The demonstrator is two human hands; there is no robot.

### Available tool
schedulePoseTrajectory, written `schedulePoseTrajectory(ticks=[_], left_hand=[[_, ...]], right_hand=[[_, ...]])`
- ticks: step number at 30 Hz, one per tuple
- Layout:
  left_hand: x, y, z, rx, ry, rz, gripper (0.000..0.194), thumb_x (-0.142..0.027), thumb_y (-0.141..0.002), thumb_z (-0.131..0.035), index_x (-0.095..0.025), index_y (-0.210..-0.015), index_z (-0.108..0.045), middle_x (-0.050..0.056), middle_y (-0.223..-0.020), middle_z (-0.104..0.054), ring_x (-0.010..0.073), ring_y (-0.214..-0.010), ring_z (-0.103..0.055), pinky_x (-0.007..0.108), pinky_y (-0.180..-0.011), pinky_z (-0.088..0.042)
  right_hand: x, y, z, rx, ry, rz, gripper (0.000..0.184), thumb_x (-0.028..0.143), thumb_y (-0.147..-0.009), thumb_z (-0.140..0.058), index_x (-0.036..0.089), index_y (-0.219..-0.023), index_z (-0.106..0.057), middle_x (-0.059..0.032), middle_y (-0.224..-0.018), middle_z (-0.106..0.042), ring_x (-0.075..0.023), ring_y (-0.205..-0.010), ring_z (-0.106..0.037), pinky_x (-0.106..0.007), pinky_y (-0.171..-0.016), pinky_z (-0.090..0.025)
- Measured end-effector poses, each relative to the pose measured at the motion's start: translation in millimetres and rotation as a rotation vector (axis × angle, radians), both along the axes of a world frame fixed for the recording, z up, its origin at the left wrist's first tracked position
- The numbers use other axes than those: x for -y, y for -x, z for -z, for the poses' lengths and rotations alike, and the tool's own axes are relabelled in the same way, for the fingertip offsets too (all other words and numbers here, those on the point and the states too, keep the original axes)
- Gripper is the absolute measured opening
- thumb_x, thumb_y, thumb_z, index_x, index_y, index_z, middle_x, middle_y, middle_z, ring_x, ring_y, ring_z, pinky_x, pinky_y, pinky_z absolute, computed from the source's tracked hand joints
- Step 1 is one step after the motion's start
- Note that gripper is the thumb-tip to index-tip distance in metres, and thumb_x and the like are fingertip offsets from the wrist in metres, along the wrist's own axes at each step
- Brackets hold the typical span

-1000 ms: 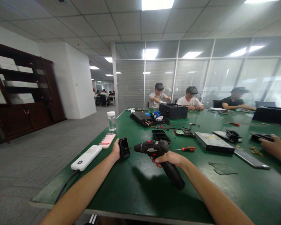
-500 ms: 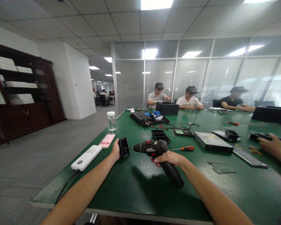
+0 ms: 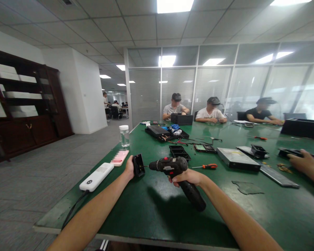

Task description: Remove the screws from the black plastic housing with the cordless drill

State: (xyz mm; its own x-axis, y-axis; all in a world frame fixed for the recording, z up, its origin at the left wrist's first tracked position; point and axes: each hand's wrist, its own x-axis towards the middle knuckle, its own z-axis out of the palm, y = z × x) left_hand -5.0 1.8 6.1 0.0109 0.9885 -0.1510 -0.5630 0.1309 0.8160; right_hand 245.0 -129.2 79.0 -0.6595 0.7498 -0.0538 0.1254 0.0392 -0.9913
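Observation:
My left hand is closed around the side of a small black plastic housing, tipped so its hollow inside faces right. My right hand grips a black cordless drill with red details, pointing left. The drill's thin bit reaches into the opening of the housing; whether its tip touches a screw is too small to tell. Behind the drill lies a black two-bay plastic frame. An orange-handled screwdriver rests just right of the drill.
A white power bank with a cable, a pink phone and a clear jar line the green table's left side. Rightward lie an optical drive and a glass-like shard. A co-worker's hand holds a black part.
My hands, the drill and the housing stay nearly still. Across the table, a person has pulled a black box leftward and closer to themselves.

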Motion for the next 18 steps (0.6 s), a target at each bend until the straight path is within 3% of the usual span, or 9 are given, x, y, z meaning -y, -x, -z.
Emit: schedulePoseTrajectory(ticks=[8, 18], left_hand=[[5.0, -3.0, -5.8, 0.028, 0.026, -0.01, 0.03, -0.041, -0.065, -0.037, -0.015, -0.06, -0.051, 0.003, -0.048, -0.051, 0.0156, -0.04, -0.048, 0.028, -0.042, -0.037], [-0.5, 0.1, 0.6, -0.003, 0.006, 0.016, 0.031, -0.044, -0.063, -0.038, -0.015, -0.059, -0.05, 0.002, -0.048, -0.05, 0.0152, -0.04, -0.047, 0.028, -0.042, -0.038]], right_hand=[[-3.0, 0.4, 2.5, -0.016, -0.001, 0.014, 0.023, 0.024, -0.06, -0.056, 0.014, -0.08, -0.056, -0.0124, -0.082, -0.055, -0.0128, -0.061, -0.051, -0.027, -0.056, -0.036], [-9.0, -1.8, 7.3, -0.011, -0.007, -0.03, 0.024, 0.022, -0.062, -0.054, 0.012, -0.084, -0.054, -0.0086, -0.08, -0.054, -0.0104, -0.06, -0.048, -0.025, -0.058, -0.036]])
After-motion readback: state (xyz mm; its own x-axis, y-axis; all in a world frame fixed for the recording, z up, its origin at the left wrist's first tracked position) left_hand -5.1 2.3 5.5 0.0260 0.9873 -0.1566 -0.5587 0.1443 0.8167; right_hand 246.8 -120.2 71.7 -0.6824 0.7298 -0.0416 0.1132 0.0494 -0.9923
